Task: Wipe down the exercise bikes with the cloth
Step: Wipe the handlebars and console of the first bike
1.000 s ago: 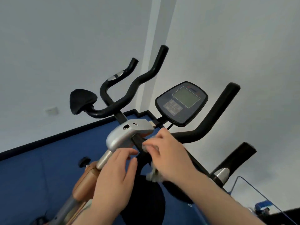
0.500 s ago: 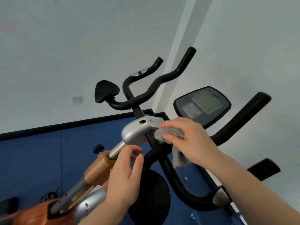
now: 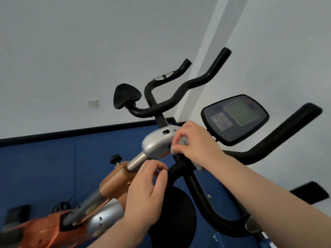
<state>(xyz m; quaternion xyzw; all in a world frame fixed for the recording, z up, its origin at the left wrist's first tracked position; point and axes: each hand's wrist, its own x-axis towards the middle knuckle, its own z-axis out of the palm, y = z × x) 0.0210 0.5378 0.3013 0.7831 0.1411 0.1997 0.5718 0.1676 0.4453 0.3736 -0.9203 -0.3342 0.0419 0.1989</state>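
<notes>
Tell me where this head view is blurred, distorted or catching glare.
Head view: motion blur smears the orange bike frame at lower left and the black part at the right edge; the console, right hand and grey cloth stay fairly sharp. Wide-angle tilt slants the blue wall panel. Lighting is soft and even; mild sheen on the silver bracket, no harsh glare.
</notes>
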